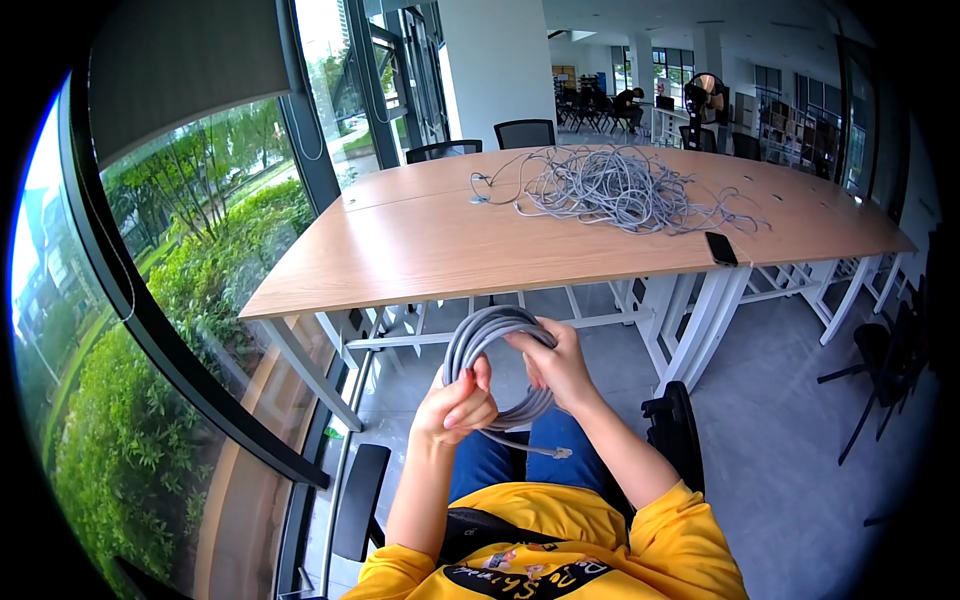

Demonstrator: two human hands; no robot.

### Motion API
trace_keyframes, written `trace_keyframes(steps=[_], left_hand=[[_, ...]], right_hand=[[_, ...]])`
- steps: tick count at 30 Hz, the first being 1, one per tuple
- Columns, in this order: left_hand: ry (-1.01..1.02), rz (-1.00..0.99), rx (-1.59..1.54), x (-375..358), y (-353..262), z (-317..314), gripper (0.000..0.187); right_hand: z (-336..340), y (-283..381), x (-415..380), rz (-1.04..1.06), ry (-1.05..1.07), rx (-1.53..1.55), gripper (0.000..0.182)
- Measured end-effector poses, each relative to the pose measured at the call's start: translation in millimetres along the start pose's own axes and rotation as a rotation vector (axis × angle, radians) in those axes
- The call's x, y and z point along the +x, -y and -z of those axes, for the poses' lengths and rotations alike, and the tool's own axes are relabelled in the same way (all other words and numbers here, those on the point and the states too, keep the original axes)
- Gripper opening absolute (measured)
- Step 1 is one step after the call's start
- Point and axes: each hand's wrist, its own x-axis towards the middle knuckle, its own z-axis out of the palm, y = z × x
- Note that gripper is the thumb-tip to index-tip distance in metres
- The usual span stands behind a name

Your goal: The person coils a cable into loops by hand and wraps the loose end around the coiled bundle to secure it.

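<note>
A coil of grey network cable (487, 325) is held up above my lap, in front of the table edge. My left hand (459, 404) wraps its fingers round the lower left side of the loops. At the upper right of the coil, my right hand (556, 362) grips the cable with thumb and fingers. One cable end with a clear plug (562, 453) hangs below the coil, over my jeans. A large tangled heap of grey cables (625, 190) lies on the wooden table (400, 245) ahead.
A black phone (720, 249) rests at the table's front edge. White table legs (700, 325) stand below it. An armrest (362, 500) is at my left, windows beyond. Black chairs (525, 133) stand behind the table and at the right. A person (630, 108) sits far back.
</note>
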Motion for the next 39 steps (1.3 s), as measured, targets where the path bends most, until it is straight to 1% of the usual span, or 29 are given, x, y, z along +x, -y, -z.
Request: trace_keyframes(steps=[2, 4, 5, 6, 7, 8, 10, 11, 13, 14, 15, 16, 18, 20, 22, 23, 24, 26, 27, 28, 30, 33, 34, 35, 38, 39], left_hand=[[0.047, -0.049, -0.021, -1.2, 0.7, 8.2, 0.026], [0.071, -0.054, -0.03, -0.3, 0.2, 6.6, 0.029], [0.071, -0.046, -0.004, 0.0, -0.2, 1.4, 0.028], [0.069, -0.039, 0.022, 0.2, -0.5, -1.7, 0.027], [0.088, -0.043, 0.024, -0.7, -0.4, 0.9, 0.031], [0.087, -0.044, 0.025, -1.6, -0.7, 1.0, 0.031], [0.052, -0.109, -0.128, -2.3, -0.8, 1.2, 0.031], [0.053, -0.107, -0.129, -1.7, -0.6, 1.1, 0.031], [0.053, -0.053, -0.005, -1.3, -1.4, -0.3, 0.031], [0.051, -0.027, 0.057, -1.7, -2.0, -1.8, 0.032], [-0.042, 0.0, 0.004, -1.1, -2.0, -9.6, 0.026], [-0.043, -0.001, 0.004, -0.4, -1.6, -12.0, 0.026], [-0.044, 0.044, 0.098, 0.6, -1.7, -13.9, 0.024], [-0.07, 0.068, 0.142, -0.1, -0.2, -14.0, 0.027], [-0.012, 0.024, 0.113, 1.2, 5.5, -12.0, 0.036], [-0.039, 0.022, 0.143, 0.8, 8.3, -10.9, 0.049], [-0.039, 0.021, 0.142, 3.0, 9.1, -13.4, 0.049], [0.005, 0.063, -0.001, 9.2, 7.2, -20.5, 0.06], [0.019, 0.075, -0.02, 9.8, 6.6, -19.5, 0.062], [0.018, 0.074, -0.019, 8.3, 6.9, -18.9, 0.062], [-0.081, 0.136, -0.003, 3.3, 8.4, -16.8, 0.053], [-0.053, 0.137, 0.014, 2.0, 8.2, -18.6, 0.048], [-0.051, 0.145, 0.028, 2.2, 8.1, -21.0, 0.051], [-0.028, 0.136, -0.015, 1.5, 8.8, -20.9, 0.06], [0.003, 0.106, 0.026, 2.5, 6.7, -27.2, 0.062], [0.004, 0.107, 0.023, 2.4, 6.0, -29.5, 0.062]], right_hand=[[-1.2, 5.1, -2.9, 0.018, 0.029, -0.017, 0.022], [-2.0, 7.3, -4.7, 0.14, 0.051, -0.119, 0.026], [-1.8, 9.2, -5.9, 0.141, 0.049, -0.119, 0.026], [-2.0, 11.0, -7.1, 0.146, 0.055, -0.115, 0.03], [-2.1, 11.7, -7.6, 0.152, 0.063, -0.112, 0.033], [-2.4, 11.5, -7.2, 0.151, 0.065, -0.111, 0.033], [-2.7, 11.0, -6.6, 0.217, 0.06, -0.228, 0.038], [-3.3, 10.9, -6.1, 0.218, 0.058, -0.229, 0.038], [-6.2, 9.8, -4.8, 0.316, 0.014, -0.151, 0.041], [-3.9, 8.1, -4.3, 0.315, 0.014, -0.15, 0.041], [0.1, 6.2, -3.6, 0.177, 0.028, -0.089, 0.042], [1.3, 6.3, -3.1, 0.038, 0.043, -0.028, 0.043], [0.1, 8.6, -2.5, 0.027, 0.033, -0.003, 0.045], [1.3, 8.2, -2.4, -0.015, 0.004, -0.018, 0.046], [1.6, 7.1, -2.2, -0.013, -0.027, -0.029, 0.047], [1.6, 6.5, -2.1, -0.006, -0.056, -0.037, 0.047], [2.4, 5.5, -2.2, -0.007, -0.055, -0.039, 0.047], [4.4, 2.7, -2.0, -0.023, -0.065, -0.03, 0.047], [4.9, 1.3, -1.7, -0.023, -0.063, -0.03, 0.047], [5.2, 0.0, -1.5, -0.024, -0.051, -0.019, 0.048], [4.0, -0.2, -2.3, -0.025, -0.038, -0.008, 0.048], [1.2, 2.2, -4.3, -0.041, -0.04, -0.033, 0.047], [1.8, 2.0, -4.3, -0.055, 0.006, -0.008, 0.047], [2.1, 1.8, -4.0, -0.068, 0.053, 0.017, 0.047], [2.1, -6.7, -4.0, -0.06, 0.084, 0.097, 0.047], [2.0, -4.3, -4.0, -0.069, 0.126, 0.097, 0.046]])
